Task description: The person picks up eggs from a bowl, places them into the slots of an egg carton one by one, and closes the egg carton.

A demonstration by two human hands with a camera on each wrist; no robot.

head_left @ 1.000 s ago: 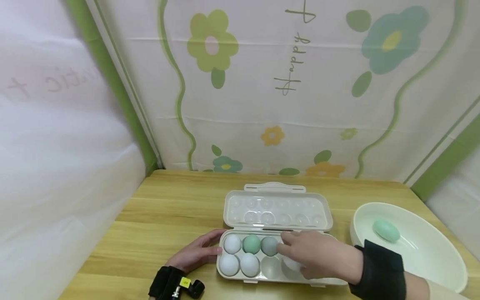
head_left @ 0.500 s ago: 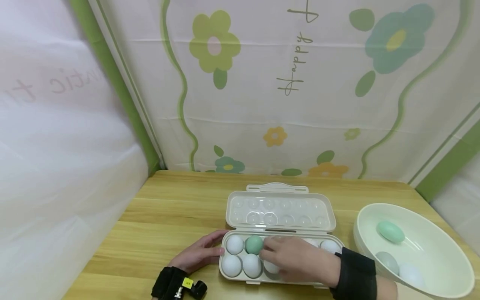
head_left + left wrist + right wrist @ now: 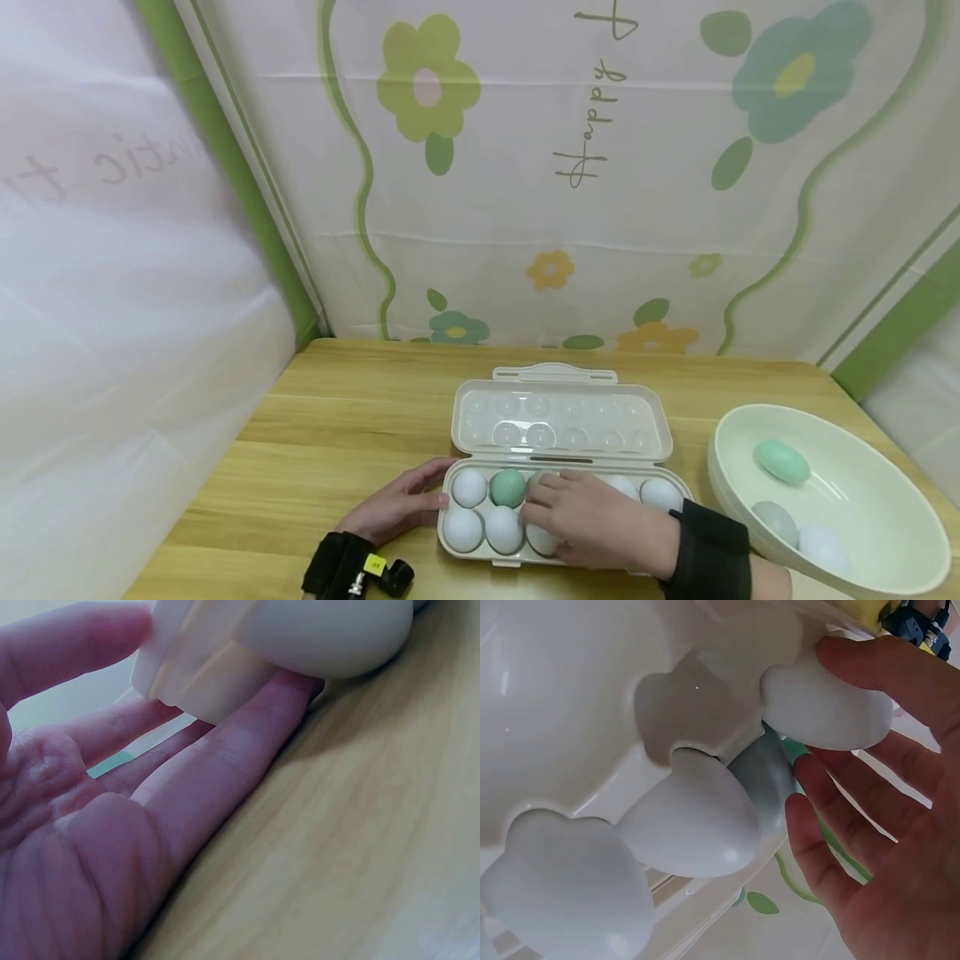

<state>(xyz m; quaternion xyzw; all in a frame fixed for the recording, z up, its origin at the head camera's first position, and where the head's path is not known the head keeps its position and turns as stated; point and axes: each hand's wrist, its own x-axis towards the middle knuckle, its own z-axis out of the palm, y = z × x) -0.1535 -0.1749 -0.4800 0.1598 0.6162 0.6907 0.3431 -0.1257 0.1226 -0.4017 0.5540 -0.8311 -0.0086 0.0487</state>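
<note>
Grey egg (image 3: pixel 536 481) — partly hidden behind right hand (image 3: pixel 592 517)

The right hand (image 3: pixel 588 517) now sits farther left, its white egg (image 3: pixel 541 540) filling the egg carton's (image 3: pixel 562 417) front-row gap (third from left).

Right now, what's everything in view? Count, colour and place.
Egg carton: one, cream, table's middle, lid open
White eggs: at least seven, white, both carton rows
Green egg: one, green, carton's back row
Grey egg: one, grey, beside the green
Bowl: one, cream, right of carton
Bowl eggs: three; green, grey, white; inside
Table: one, wood-toned, underneath
Cloth walls: three, white and green, around table
Wristbands: two, black, on wrists
Wrist camera: one, black, left wrist
Sleeve: one, cream, right arm
Left hand: one, gripping carton's left end
Right hand: one, fingers around a front white egg
</note>
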